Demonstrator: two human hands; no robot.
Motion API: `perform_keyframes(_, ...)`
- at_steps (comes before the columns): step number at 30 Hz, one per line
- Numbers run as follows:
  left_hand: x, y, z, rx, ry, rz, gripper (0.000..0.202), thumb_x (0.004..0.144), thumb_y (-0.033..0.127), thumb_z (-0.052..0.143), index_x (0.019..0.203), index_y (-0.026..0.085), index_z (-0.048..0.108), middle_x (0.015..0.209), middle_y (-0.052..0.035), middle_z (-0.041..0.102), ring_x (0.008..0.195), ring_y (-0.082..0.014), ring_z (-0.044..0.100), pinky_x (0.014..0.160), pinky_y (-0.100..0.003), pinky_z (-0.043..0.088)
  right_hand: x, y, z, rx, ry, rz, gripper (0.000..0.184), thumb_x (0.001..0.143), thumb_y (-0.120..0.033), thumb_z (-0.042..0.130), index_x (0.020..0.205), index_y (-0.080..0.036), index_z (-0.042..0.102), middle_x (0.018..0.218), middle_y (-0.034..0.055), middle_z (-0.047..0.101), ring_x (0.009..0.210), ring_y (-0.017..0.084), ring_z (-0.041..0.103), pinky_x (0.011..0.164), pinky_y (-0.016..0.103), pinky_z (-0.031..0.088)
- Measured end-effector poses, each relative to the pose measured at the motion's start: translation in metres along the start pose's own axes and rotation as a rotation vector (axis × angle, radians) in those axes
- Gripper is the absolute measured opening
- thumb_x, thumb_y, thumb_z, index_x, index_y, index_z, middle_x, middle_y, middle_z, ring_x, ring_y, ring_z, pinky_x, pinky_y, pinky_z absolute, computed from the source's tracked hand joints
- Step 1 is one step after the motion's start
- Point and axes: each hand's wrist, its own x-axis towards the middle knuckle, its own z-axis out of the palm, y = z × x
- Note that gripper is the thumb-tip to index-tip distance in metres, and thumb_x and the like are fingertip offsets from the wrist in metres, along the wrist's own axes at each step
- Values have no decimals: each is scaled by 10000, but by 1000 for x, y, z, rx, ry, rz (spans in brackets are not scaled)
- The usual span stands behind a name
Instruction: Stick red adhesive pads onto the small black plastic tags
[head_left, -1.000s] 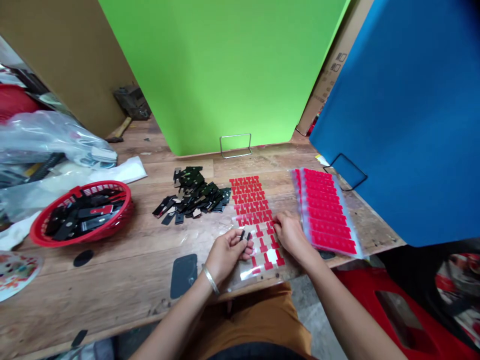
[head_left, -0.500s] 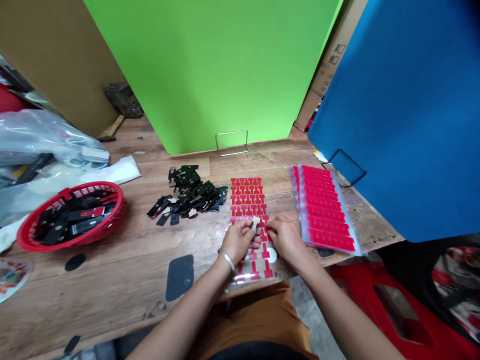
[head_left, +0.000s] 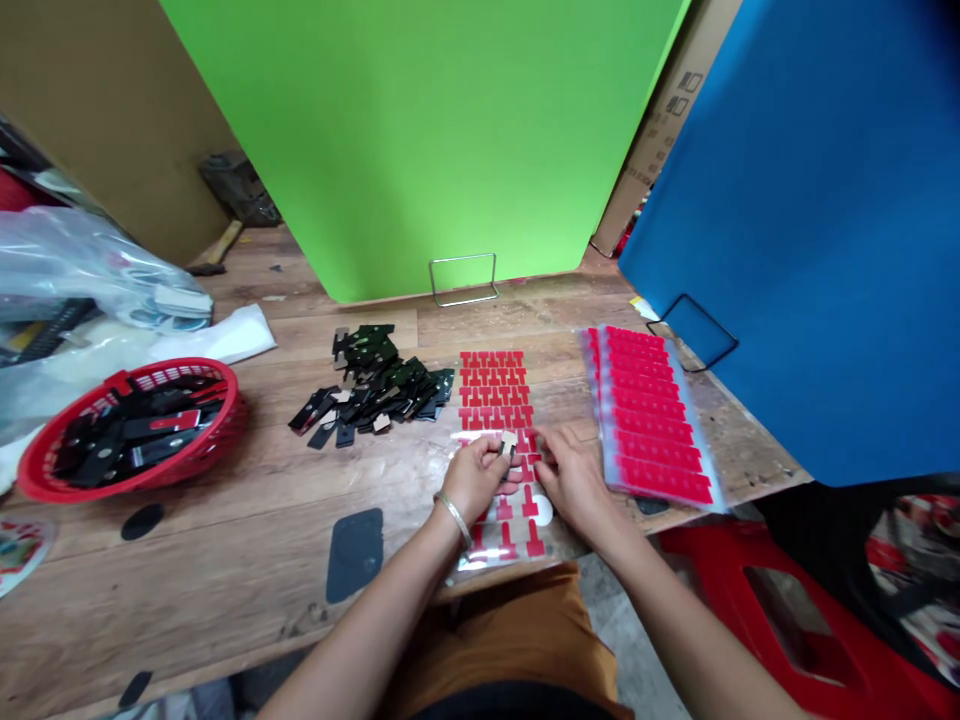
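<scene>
Red basket (head_left: 226, 432): black pieces (head_left: 139, 430). Left fingers (head_left: 511, 488): pale-ended tab (head_left: 508, 440).

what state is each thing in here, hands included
left hand: closed on a small part
small part: held, pale end showing
right hand: at the sheet, grip unclear
sheet of red T-shapes: lower rows gapped
black parts: heaped loose
red basket: upright, filled
stacked sheets: overlapping
green panel: standing up

From my remote seat, I see the sheet (head_left: 491, 377) on the table (head_left: 247, 540), pile (head_left: 382, 390) left, basket (head_left: 221, 430) farther left, stack (head_left: 652, 410) right, board (head_left: 427, 150) behind.
</scene>
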Motion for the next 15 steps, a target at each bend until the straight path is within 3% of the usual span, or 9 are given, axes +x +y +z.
perform_keyframes(2,0,0,0,4,-1,-3,76,762,129,563,825,121,522,800,-93,683,599,-132,657,539,-221,534,-1,1,1,0,-1,2,292,749,-86,494,1010,-188,578,898,55,524,804,165,513,715,261,407)
perform_keyframes(7,0,1,0,15,-5,-6,74,768,130,554,833,117,522,828,-104,681,607,-131,657,543,-219,535,0,1,0,-4,-14,-16,155,765,-93,485,723,-181,606,772,39,528,750,159,512,692,253,402)
perform_keyframes(15,-1,1,2,6,14,-23,65,754,117,568,798,116,520,777,-93,683,588,-132,655,536,-224,534,-8,-7,-16,231,112,2,118,778,-125,458,740,-194,546,809,38,526,784,178,516,720,294,418)
